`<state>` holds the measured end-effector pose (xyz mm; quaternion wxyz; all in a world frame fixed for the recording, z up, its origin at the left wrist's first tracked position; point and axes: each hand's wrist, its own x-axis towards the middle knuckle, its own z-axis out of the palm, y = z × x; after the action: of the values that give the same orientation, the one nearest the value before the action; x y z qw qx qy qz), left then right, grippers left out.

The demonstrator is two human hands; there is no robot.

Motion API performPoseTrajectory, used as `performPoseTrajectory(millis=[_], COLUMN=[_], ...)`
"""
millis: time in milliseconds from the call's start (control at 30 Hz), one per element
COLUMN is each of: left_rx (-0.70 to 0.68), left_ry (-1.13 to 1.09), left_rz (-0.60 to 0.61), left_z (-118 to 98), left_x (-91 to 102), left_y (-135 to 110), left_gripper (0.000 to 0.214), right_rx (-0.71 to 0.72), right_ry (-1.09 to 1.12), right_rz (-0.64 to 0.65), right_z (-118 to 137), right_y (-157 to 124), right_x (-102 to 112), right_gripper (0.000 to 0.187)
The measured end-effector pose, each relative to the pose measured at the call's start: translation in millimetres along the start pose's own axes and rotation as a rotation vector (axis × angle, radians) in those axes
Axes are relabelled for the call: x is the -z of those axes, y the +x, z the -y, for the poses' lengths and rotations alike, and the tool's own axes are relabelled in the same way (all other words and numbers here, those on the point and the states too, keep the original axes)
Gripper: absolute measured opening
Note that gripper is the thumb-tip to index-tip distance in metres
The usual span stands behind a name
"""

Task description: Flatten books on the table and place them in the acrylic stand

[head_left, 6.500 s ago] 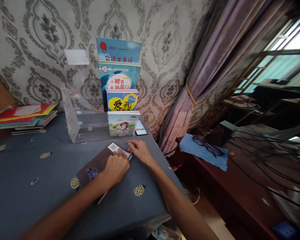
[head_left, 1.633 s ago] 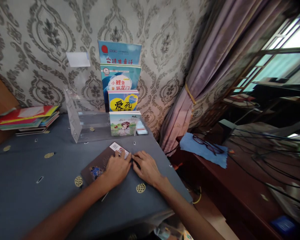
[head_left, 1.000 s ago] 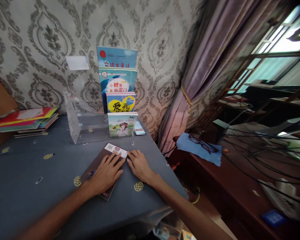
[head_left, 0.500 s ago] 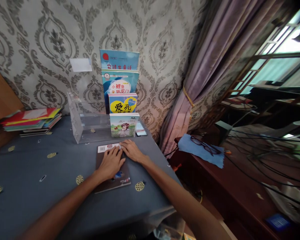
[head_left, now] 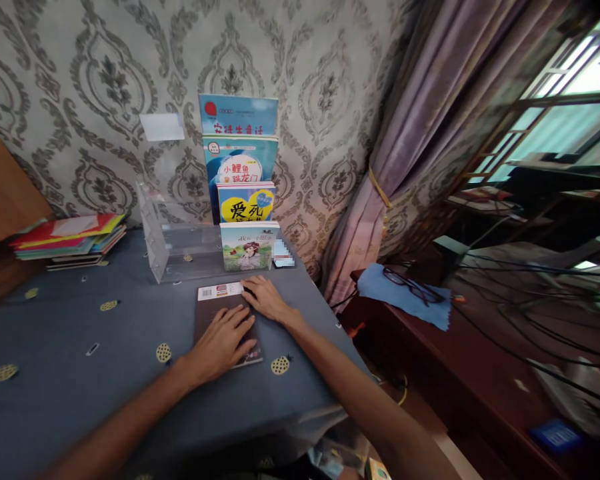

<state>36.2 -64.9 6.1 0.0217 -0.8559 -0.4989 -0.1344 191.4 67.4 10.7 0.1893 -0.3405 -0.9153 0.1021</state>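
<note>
A dark brown book (head_left: pixel 213 310) lies flat on the blue-grey tablecloth (head_left: pixel 80 360), back cover up, its white barcode label at the far edge. My left hand (head_left: pixel 220 343) rests on the book's near half, palm down, fingers spread. My right hand (head_left: pixel 263 299) lies with fingers stretched flat on the book's far right corner. Just beyond stands a clear acrylic tiered rack (head_left: pixel 175 247) with several children's books (head_left: pixel 249 245) stepped up its right side.
A stack of colourful books (head_left: pixel 70 240) lies at the far left by a wooden panel. Right of the table hang purple curtains (head_left: pixel 405 147). A lower wooden desk holds a blue cloth (head_left: pixel 405 293) with glasses and many black cables.
The book has been turned from a slant to square with the rack and pushed nearer to it. My left hand slid back to its near half; my right hand stays at the far corner.
</note>
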Motion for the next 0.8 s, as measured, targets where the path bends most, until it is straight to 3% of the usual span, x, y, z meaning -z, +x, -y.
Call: performPoseTrajectory(millis=[167,300,433,800], left_rx=[-0.09,-0.087,-0.092,-0.074], left_ry=[0.051,0.124,0.161,0.165], left_rz=[0.06,0.079,0.015,-0.037], left_z=[-10,-14,-16,0], left_x=[2.1,-0.8,-3.2,0.6], left_y=[-15,-17,-16,0], left_gripper=[0.077,0.07,0.065,0.057], right_rx=[-0.04,-0.053,-0.004,0.006], right_ry=[-0.031,-0.026,0.019,0.128], right_rz=[0.026,0.01,-0.037,-0.076], right_z=[6,9,8,3], right_y=[-1,-6,-12,-14], right_x=[2,-1,-4,-7], right_gripper=[0.033,0.029,0.027,0.031])
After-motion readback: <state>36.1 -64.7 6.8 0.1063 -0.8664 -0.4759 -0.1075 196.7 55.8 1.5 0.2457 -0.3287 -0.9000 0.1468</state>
